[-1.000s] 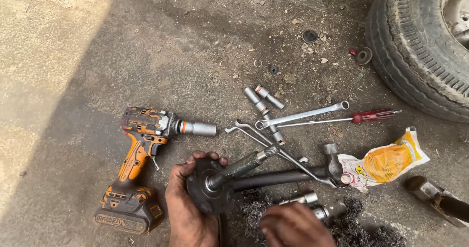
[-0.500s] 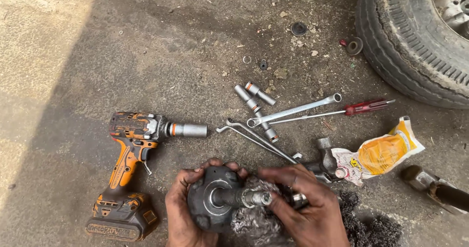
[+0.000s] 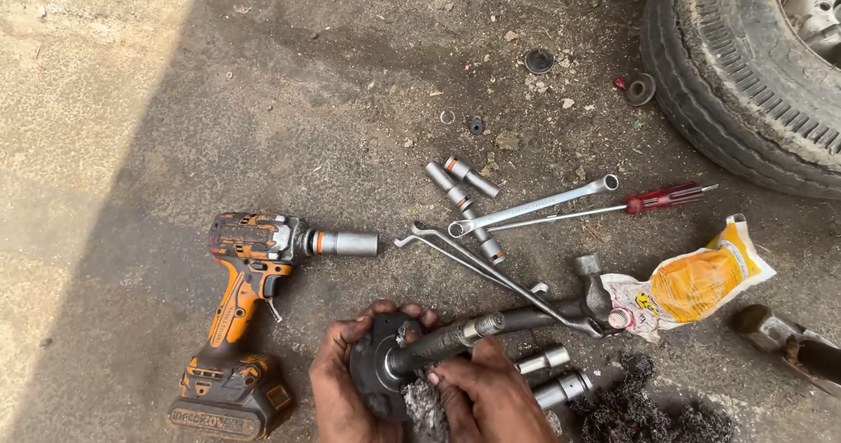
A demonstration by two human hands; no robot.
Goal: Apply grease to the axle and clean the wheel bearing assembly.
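Greasy black metal fills both hands: the left hand (image 3: 337,382) curls its fingers over the rim of a dark round hub plate (image 3: 378,366), gripping it from the left side, while the right hand (image 3: 491,395) closes around the lower part of the grey shaft (image 3: 447,342) that sticks out of the plate's centre towards the right. A wad of grey steel wool (image 3: 425,408) sits between the two hands, touching the plate's lower edge. The plate and shaft lie low in the middle of the view, just above the concrete floor (image 3: 131,101).

Left of the hands rests an orange and black cordless impact wrench (image 3: 250,303) with a silver socket on its nose. Above and right of the shaft lie crossed ring spanners (image 3: 491,263), three loose sockets (image 3: 464,189), a long combination spanner (image 3: 530,206) and a red-handled screwdriver (image 3: 653,199). A hammer (image 3: 591,294) lies beside a yellow and white pouch (image 3: 692,281). Two more sockets (image 3: 552,373) sit just right of the right hand, near a dark wire wool heap (image 3: 648,408). A tyre (image 3: 745,84) fills the top right corner.
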